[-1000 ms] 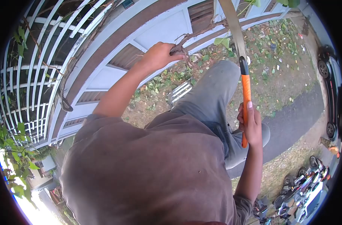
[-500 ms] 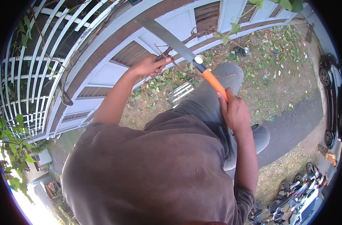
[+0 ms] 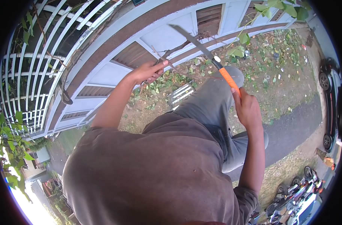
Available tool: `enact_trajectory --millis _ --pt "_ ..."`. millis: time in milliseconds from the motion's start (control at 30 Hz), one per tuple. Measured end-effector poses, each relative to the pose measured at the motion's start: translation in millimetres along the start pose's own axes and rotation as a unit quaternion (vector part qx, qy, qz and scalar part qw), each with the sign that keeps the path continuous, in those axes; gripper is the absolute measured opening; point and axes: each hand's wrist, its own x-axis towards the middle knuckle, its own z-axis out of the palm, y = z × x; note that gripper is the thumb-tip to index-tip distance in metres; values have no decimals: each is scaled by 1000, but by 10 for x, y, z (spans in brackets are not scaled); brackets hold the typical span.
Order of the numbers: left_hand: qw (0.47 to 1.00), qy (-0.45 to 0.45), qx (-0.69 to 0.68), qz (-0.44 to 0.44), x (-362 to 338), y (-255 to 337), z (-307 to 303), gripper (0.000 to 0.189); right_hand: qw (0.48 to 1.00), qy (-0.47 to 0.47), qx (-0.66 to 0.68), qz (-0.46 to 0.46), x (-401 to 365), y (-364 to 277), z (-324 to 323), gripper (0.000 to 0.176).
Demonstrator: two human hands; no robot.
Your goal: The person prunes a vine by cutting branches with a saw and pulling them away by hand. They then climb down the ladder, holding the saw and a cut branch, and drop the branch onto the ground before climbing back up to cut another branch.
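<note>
My right hand (image 3: 249, 108) is closed around the orange handle of a folding pruning saw (image 3: 228, 77). The saw's long grey blade points up and left, toward the wall, with a pale round pivot at its base. My left hand (image 3: 151, 72) grips a dry brown vine branch (image 3: 181, 46), thumb stretched along it. Thin side twigs stick out around the fingers, and the branch runs on to the upper right, behind the saw blade in this view.
A white wall with brown louvred vents (image 3: 133, 54) runs along the front. White slatted trellis (image 3: 32, 75) stands at left, with leafy vines. Below are ground strewn with cut leaves (image 3: 279, 56), a slatted metal piece (image 3: 182, 93), a parked car (image 3: 328, 101) and several motorcycles (image 3: 294, 191).
My right hand has moved right and slightly down with the saw, drawing the blade away from my left hand. My left hand stays on the branch, shifted slightly.
</note>
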Motion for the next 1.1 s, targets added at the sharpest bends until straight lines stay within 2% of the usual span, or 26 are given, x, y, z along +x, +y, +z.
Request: enact_trajectory --millis 133,233,300,333,400,433,467,500,533,567,633,700,767,833,900,1033,1100 --pt "999 -37 -23 2 110 -4 9 55 998 33 61 -4 -121 -200 -99 44" --pt "998 -31 -51 25 142 77 52 57 995 -9 90 -45 -129 -196 -153 43" --pt "999 -29 -15 32 106 132 53 54 998 -9 62 8 -103 -20 -176 44" --pt "999 -28 -15 33 132 96 25 54 998 -8 62 7 -103 21 -165 44" --pt "998 -38 36 33 209 32 2 50 996 71 46 40 -154 114 -142 44" --pt "998 -42 38 32 232 22 57 50 995 72 46 45 -200 167 -167 44" --pt "998 15 -18 61 245 -1 135 49 988 82 114 68 -244 217 -201 44" --pt "990 74 -74 91 246 6 178 49 975 92 181 88 -276 269 -230 45" --pt "987 82 -98 92 367 -80 113 51 958 90 244 118 -348 339 -217 46" --pt "987 87 -98 94 521 -196 57 51 958 89 247 113 -421 370 -218 46" --pt "968 157 -176 83 865 -465 -76 48 889 91 398 210 -562 392 -205 47" --pt "970 133 -191 65 1065 -712 -260 47 882 94 406 221 -676 441 -80 46" --pt "953 67 -291 -50 1210 -808 -367 47 827 94 492 255 -797 475 120 46" --pt "956 64 -279 -59 1086 -676 -202 49 812 58 509 279 -859 547 350 44" --pt "960 31 -273 -55 1055 -620 -176 51 814 37 496 300 -912 573 502 45" --pt "975 40 -218 -22 882 -315 -35 46 843 20 451 292 -892 472 437 45" --pt "977 26 -213 -10 851 -223 23 42 905 46 356 230 -806 426 363 43"
